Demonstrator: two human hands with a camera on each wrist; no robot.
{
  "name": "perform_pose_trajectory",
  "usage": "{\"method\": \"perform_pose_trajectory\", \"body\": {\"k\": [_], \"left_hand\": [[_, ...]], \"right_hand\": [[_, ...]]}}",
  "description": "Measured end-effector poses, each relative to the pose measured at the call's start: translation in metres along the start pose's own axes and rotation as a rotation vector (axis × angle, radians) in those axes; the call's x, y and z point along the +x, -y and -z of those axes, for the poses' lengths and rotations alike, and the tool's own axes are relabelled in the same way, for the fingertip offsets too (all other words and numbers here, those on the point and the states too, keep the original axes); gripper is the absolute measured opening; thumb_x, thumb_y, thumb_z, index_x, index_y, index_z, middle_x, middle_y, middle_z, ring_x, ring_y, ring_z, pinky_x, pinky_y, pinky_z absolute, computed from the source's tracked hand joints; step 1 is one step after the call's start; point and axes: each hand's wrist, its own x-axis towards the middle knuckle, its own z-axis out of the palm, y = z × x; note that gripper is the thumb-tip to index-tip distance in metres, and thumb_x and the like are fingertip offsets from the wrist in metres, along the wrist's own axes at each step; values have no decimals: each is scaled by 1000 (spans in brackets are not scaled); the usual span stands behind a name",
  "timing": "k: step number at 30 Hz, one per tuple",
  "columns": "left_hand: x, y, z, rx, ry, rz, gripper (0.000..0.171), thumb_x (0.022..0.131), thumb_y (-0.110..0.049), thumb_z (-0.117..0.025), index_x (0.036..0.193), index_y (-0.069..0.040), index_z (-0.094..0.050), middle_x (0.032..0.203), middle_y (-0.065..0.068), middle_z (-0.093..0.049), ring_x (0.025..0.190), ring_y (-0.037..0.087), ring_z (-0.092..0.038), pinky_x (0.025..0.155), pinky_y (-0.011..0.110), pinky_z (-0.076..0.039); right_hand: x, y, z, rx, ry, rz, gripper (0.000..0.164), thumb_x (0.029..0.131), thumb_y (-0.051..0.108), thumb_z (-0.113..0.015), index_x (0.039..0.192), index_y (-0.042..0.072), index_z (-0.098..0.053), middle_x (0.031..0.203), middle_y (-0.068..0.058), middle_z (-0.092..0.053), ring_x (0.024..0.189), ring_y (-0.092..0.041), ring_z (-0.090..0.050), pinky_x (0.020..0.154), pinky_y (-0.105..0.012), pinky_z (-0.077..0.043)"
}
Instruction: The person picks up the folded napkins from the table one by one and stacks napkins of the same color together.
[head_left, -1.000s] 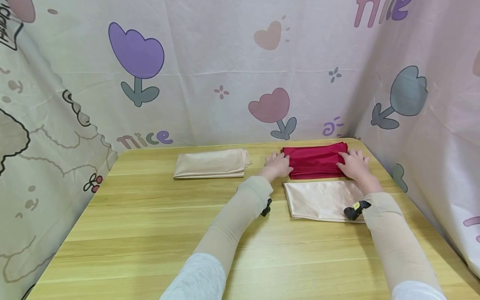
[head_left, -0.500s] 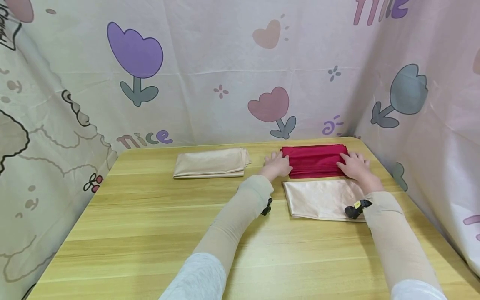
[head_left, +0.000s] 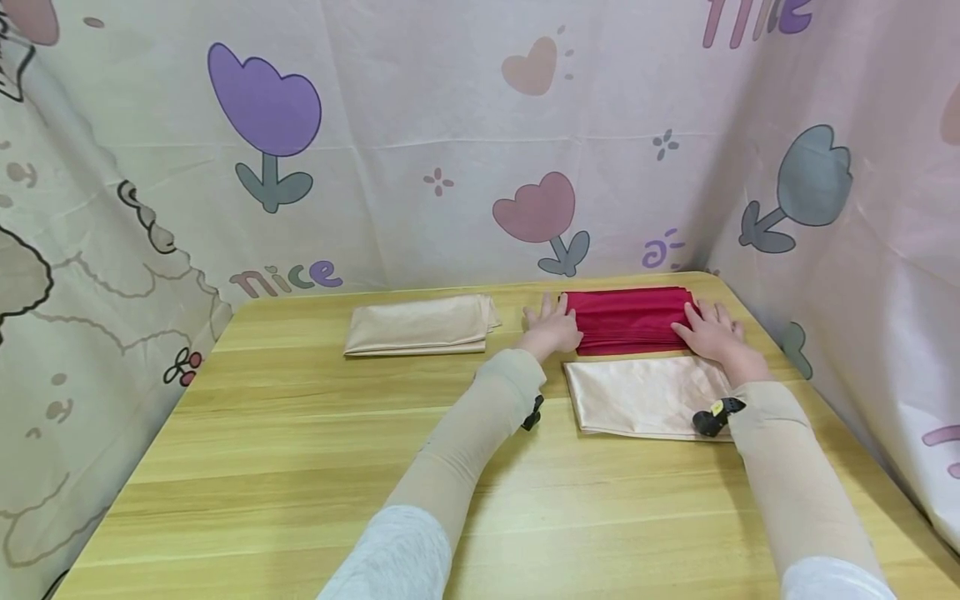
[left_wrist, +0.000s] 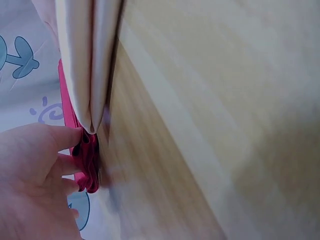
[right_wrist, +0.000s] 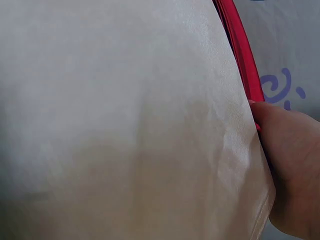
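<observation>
Head: folded red cloth (head_left: pixel 630 322) (satiny, rectangular)

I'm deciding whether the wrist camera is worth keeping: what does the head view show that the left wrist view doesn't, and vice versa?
Only the head view: the left-hand cream folded cloth and the purple tulip print.

Only the left wrist view: the rounded folds of the nearer cream cloth, seen end-on.

Both: the left hand touching the left end of the red folded cloth, the nearer cream cloth, and the wood-grain tabletop.
</observation>
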Motion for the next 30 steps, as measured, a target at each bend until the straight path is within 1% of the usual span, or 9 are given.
{"method": "perform_pose_trajectory", "body": {"k": [6,12,17,22,30], "left_hand": [[-2,3,0,-1,34,-20,60,103,-45,-36,157,-25,-18,166,-6,-1,152,25,15,118,64,0],[2,11,-2,-2,43,-38,64,101,-52,-36,157,-28,-16,166,-8,-3,153,26,10,118,63,-3],[2,18,-1,-36,32,-51,64,100,-55,-38,156,-30,-18,166,-6,-4,153,27,8,118,63,-3],[-4,22,0,-75,14,-66,65,100,-54,-39,156,-28,-20,166,-1,-5,153,30,8,118,63,-1],[-14,30,1,-22,-27,-74,64,99,-56,-37,156,-31,-20,166,-1,-7,153,31,5,118,65,-3]], "right_hand": [[-3,0,1,3,26,-8,84,100,57,-27,152,-4,-1,158,-31,8,142,-53,20,108,-73,11],[-4,-1,2,5,37,-17,86,100,59,-26,152,-3,2,157,-32,8,142,-53,20,108,-72,12],[-8,-3,3,-3,19,-12,86,100,58,-26,151,-6,-1,157,-33,6,142,-53,19,108,-73,12],[-11,-5,4,-14,-5,-3,87,100,59,-26,151,-8,-4,156,-34,4,143,-53,16,108,-73,11],[-13,-6,6,-33,-42,9,88,100,59,-27,151,-9,-6,156,-36,1,143,-54,13,109,-73,8]]}}
